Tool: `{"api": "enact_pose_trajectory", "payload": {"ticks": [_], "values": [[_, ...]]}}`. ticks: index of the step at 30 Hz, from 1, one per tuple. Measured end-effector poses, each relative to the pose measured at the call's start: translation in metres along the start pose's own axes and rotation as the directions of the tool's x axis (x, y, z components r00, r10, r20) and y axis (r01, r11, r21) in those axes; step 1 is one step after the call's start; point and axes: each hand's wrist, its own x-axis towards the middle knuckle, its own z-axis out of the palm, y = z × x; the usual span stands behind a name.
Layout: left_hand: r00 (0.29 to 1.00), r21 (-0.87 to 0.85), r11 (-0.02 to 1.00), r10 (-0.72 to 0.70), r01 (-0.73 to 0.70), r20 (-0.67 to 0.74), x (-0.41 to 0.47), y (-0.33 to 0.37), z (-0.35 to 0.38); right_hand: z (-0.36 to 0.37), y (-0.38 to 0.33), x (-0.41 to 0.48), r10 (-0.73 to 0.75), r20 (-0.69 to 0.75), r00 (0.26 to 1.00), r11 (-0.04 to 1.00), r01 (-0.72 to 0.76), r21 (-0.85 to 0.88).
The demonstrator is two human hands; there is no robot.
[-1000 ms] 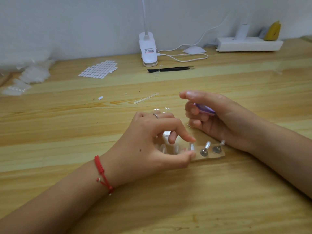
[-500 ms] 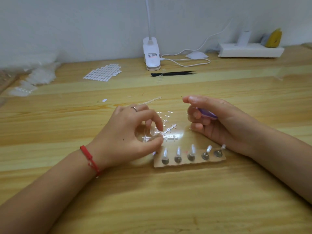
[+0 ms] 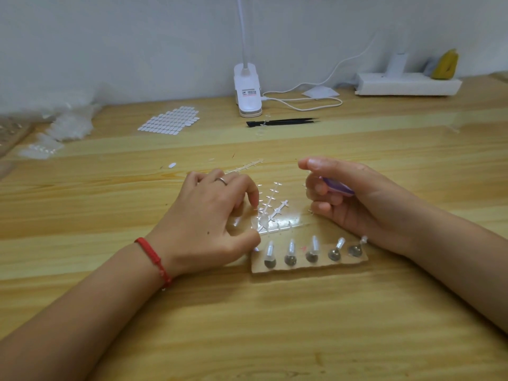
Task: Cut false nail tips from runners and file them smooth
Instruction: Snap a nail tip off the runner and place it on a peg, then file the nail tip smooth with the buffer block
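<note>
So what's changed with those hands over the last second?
The left hand slid left off the cardboard stand, uncovering the pegs on that side. Its fingers now sit at the clear runners just beyond the stand; whether they pinch one is unclear. The right hand kept holding the purple tool, and the stand stayed put.

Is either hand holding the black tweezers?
No, the black tweezers lie on the table by the white lamp base, beyond the left hand and the right hand, which grips a purple tool.
</note>
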Motion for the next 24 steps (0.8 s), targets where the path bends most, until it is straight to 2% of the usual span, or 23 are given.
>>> {"api": "enact_pose_trajectory", "payload": {"ticks": [8, 24], "values": [[0.998, 0.018, 0.999, 0.047, -0.046, -0.048, 0.0010, -0.0004, 0.0030, -0.0026, 0.0014, 0.0009, -0.008, 0.016, 1.000, 1.000, 0.008, 0.005], [0.996, -0.336, 0.941, 0.011, -0.040, -0.089, 0.0024, -0.0020, 0.0030, -0.0021, 0.0008, 0.0012, -0.002, 0.003, 1.000, 1.000, 0.002, 0.019]]}}
